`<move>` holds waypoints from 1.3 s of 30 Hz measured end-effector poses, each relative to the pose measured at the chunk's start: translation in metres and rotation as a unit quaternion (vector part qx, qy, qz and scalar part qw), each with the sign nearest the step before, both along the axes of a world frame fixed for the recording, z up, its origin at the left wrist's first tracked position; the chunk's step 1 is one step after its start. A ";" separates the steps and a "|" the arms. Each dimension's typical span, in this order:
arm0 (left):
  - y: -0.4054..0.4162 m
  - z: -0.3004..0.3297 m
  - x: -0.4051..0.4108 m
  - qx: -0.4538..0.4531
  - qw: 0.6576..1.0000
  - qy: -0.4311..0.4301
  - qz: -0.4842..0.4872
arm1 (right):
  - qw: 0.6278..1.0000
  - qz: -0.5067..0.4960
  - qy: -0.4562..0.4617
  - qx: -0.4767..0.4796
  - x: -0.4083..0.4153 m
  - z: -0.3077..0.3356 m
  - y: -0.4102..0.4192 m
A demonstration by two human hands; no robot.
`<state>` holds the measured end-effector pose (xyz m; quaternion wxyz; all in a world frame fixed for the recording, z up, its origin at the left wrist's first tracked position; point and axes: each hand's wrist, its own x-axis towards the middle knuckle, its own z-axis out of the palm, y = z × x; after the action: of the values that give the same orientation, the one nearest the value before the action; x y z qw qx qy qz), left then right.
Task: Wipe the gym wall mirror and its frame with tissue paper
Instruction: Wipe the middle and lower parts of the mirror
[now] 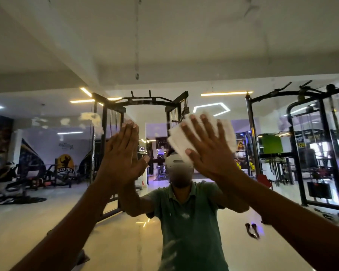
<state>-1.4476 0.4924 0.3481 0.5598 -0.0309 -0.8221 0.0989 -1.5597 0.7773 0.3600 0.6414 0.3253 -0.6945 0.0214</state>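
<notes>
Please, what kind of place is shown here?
Most likely a gym, seen in a wall mirror. The reflection shows a cable machine, another weight rack and a bench. The right hand presses tissue paper on the glass.

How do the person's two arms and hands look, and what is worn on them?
Both forearms are bare. The left hand and right hand wear no gloves, rings or watch. The mirror reflection shows a short-sleeved green polo shirt.
</notes>
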 end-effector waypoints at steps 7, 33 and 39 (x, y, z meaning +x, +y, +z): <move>0.002 -0.003 -0.006 0.003 1.000 0.023 -0.022 | 0.994 -0.005 -0.039 -0.100 0.024 0.014 -0.083; -0.003 0.002 0.002 -0.010 1.000 -0.004 -0.001 | 0.994 -0.026 -0.062 -0.085 0.011 -0.017 -0.014; -0.004 0.003 0.003 -0.016 1.000 -0.010 -0.011 | 0.997 -0.031 -0.041 -0.058 0.035 0.033 -0.099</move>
<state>-1.4443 0.4881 0.3514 0.5524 -0.0495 -0.8254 0.1052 -1.5252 0.6781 0.3933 0.6307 0.2651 -0.7273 0.0550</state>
